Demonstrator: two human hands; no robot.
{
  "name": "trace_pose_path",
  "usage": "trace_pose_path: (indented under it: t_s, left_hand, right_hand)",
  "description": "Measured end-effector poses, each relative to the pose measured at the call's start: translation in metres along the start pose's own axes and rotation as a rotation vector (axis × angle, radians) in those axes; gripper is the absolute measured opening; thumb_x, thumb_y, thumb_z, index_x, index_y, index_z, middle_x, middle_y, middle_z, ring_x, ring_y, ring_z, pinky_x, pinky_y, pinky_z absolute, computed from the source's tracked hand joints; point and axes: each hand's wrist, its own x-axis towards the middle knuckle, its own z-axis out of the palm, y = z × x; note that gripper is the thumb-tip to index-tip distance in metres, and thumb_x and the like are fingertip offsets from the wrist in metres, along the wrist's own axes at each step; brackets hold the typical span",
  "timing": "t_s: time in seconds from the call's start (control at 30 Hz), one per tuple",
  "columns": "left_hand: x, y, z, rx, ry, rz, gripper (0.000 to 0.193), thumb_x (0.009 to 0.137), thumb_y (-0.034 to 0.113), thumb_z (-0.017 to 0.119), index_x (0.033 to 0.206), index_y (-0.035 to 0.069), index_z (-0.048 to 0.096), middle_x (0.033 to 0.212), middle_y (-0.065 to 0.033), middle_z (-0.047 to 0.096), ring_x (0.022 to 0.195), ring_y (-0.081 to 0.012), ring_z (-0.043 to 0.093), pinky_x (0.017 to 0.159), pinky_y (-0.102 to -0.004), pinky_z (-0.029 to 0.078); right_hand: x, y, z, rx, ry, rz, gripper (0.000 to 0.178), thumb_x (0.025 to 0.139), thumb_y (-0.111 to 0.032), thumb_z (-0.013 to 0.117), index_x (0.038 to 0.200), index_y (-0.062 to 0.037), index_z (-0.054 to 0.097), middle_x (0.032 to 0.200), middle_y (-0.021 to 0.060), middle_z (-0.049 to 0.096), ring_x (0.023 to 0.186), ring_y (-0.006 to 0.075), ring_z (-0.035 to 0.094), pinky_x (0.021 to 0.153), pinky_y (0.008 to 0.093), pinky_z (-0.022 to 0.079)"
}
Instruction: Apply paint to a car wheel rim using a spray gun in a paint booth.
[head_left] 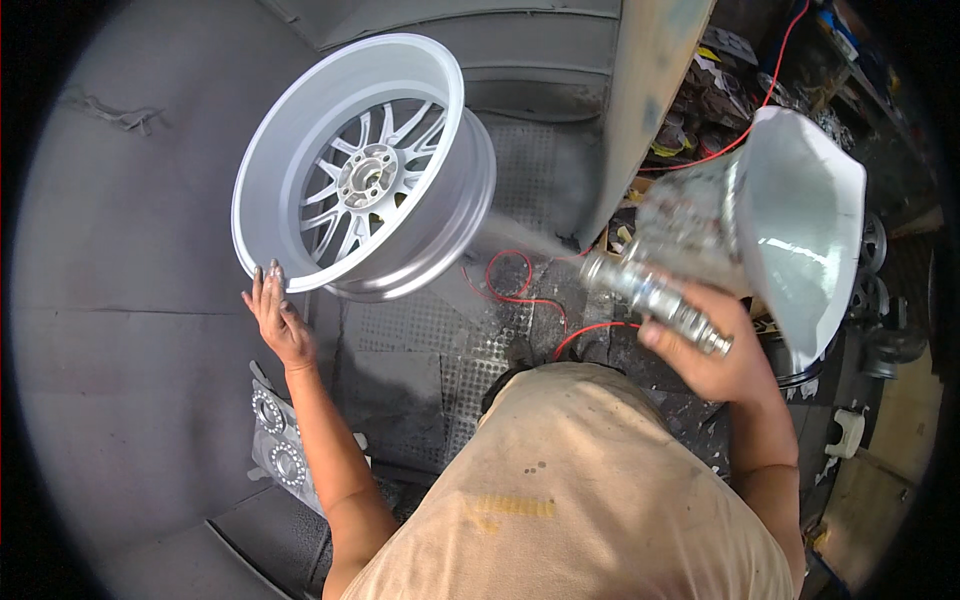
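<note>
A silver alloy wheel rim (368, 180) is tilted at the upper left, its multi-spoke centre and inner barrel facing me. My left hand (278, 318) is open at its lower left edge, fingers stretched and fingertips apparently touching the lip. In my right hand (715, 345) is a metal spray gun (655, 298), pointed left at the outer barrel. A pale mist spreads between the nozzle and the rim. Above the gun rises its paint-smeared cup, with a wide, flared whitish top (805, 230). The trigger fingers are hidden behind the gun; what supports the rim does not show.
A red air hose (515, 292) loops over the dusty, patterned floor mat (400, 345). Grey booth walls (150, 220) stand at the left. A panel (645, 100) divides off cluttered shelves at the right. Grey parts with round holes (285, 455) lie by my left forearm, a white stool (847, 433) far right.
</note>
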Motion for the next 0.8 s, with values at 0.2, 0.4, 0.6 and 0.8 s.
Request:
trace_pose_path:
  t_s: [0.2, 0.4, 0.6, 0.8]
  left_hand:
    - [0.0, 0.018, -0.007, 0.079, -0.044, -0.048, 0.057, 0.11, 0.044, 0.027, 0.137, 0.009, 0.062, 0.142, -0.0085, 0.061, 0.141, -0.0325, 0.047, 0.122, -0.0534, 0.015]
    - [0.01, 0.121, 0.011, -0.048, -0.099, 0.02, 0.057, 0.106, 0.044, 0.036, 0.139, 0.004, 0.059, 0.138, -0.0134, 0.061, 0.136, -0.0341, 0.049, 0.121, -0.0533, 0.016]
    - [0.025, 0.144, 0.016, -0.046, -0.102, -0.006, 0.057, 0.105, 0.043, 0.039, 0.139, 0.002, 0.058, 0.136, -0.014, 0.062, 0.136, -0.0352, 0.049, 0.121, -0.0545, 0.015]
    - [0.023, 0.133, 0.018, -0.057, -0.043, 0.022, 0.056, 0.108, 0.042, 0.034, 0.132, 0.001, 0.065, 0.133, -0.0135, 0.066, 0.135, -0.0347, 0.053, 0.122, -0.0514, 0.016]
  right_hand:
    - [0.019, 0.006, -0.005, -0.012, 0.313, 0.122, 0.047, 0.092, -0.016, 0.074, 0.136, -0.0054, 0.062, 0.117, 0.0131, 0.07, 0.106, 0.0205, 0.065, 0.094, 0.035, 0.051]
    - [-0.007, 0.004, 0.012, 0.49, -0.162, 0.224, 0.05, 0.089, -0.016, 0.078, 0.134, -0.0011, 0.062, 0.117, 0.0104, 0.071, 0.101, 0.0132, 0.065, 0.092, 0.0302, 0.052]
    - [-0.016, 0.016, 0.012, 0.076, -0.102, 0.02, 0.049, 0.09, -0.011, 0.076, 0.134, 0.0037, 0.06, 0.115, 0.0104, 0.072, 0.102, 0.0133, 0.065, 0.094, 0.0295, 0.05]
    - [0.0, 0.037, -0.021, -0.036, 0.178, 0.08, 0.049, 0.092, -0.01, 0.07, 0.138, 0.0027, 0.057, 0.098, 0.0057, 0.068, 0.087, 0.0115, 0.061, 0.086, 0.0285, 0.05]
